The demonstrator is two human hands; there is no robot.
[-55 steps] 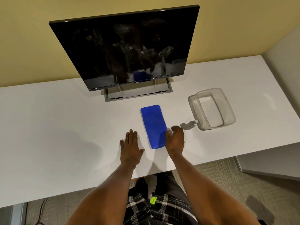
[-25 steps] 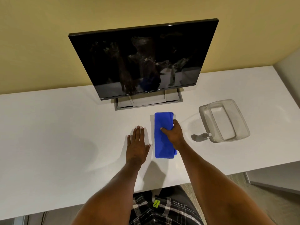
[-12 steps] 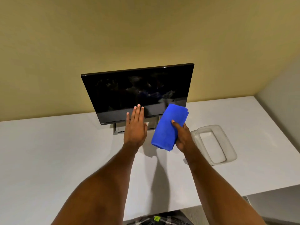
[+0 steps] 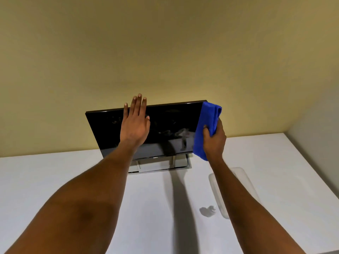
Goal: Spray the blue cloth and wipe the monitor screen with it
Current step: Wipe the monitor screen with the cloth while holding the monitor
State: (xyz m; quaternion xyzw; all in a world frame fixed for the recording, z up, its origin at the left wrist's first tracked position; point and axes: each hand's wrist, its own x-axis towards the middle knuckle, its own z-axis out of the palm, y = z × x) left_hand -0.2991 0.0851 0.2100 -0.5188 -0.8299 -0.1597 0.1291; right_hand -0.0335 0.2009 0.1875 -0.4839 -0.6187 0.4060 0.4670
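One Dell monitor stands on one white desk, and one folded blue cloth is in view. Two bare hands show, the left hand and the right hand. One clear plastic tray lies on the desk, and just beside it one small spray bottle, partly hidden.

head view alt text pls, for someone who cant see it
The right hand holds a blue cloth at the right edge of a dark monitor. The left hand is open over the monitor's upper left, above a white desk.
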